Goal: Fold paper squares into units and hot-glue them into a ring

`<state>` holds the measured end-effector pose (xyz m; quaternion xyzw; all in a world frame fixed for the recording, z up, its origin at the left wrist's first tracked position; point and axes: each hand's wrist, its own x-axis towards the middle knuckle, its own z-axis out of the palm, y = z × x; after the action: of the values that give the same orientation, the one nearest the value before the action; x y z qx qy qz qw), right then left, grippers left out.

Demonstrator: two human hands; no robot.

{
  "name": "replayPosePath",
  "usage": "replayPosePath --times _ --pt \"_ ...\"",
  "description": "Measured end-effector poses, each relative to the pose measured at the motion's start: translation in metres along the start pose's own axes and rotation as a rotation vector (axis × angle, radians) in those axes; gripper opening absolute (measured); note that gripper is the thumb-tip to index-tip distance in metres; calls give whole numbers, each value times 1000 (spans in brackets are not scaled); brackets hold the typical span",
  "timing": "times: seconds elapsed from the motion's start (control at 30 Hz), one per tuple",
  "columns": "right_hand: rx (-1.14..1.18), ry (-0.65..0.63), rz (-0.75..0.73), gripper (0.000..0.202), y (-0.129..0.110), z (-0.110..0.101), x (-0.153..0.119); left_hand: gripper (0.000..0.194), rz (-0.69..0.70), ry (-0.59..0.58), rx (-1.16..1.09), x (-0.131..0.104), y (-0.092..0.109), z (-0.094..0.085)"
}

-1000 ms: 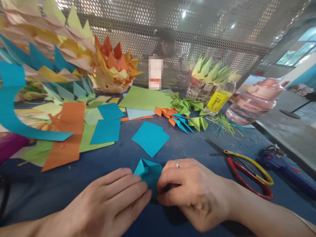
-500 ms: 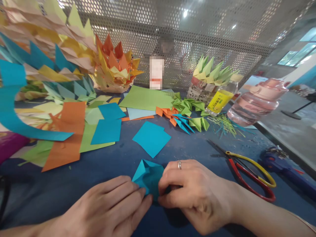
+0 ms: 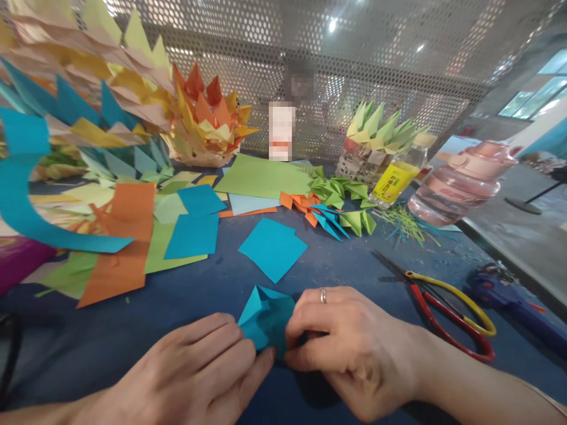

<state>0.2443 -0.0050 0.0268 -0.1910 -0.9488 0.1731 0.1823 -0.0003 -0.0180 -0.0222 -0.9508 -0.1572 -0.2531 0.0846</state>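
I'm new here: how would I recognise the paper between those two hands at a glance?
On the dark blue table, look low in the middle, where the left hand and right hand nearly meet. The folded blue paper is at their fingertips. Unlike the flat blue paper just beyond, it has a folded, pointed corner aimed away from the person.

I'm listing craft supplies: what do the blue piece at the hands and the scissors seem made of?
The blue piece: apparently matte paper, given its crisp creases and thin edges.
The scissors: probably metal blades, dark and slender; the smooth, evenly coloured red and yellow handles may be plastic-coated.
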Motion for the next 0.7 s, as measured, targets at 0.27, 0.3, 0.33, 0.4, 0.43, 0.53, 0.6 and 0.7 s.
replayPosePath --times 0.27,0.3,0.33,0.4,0.43,0.53,0.6,0.7 --pt "-9 -2 14 30 -1 0 0 26 -75 -25 -55 -2 0 0" --pt "-10 -1 14 30 -1 0 0 27 -83 -34 -66 -4 0 1" --pt "-11 -2 13 30 -1 0 0 28 -91 -35 -71 -4 0 1" --pt "-13 -5 10 30 -1 0 0 27 -106 -27 -74 -4 1 1" --pt "-11 -7 8 30 -1 0 0 26 -113 -21 -73 -3 2 1" --pt "1 -6 5 29 0 1 0 25 -151 -1 -85 3 3 0" --pt "2 5 9 28 -1 1 0 28 -169 19 -104 9 3 -2" --pt "-2 26 22 29 -2 0 1 34 -136 59 -105 15 3 -5"
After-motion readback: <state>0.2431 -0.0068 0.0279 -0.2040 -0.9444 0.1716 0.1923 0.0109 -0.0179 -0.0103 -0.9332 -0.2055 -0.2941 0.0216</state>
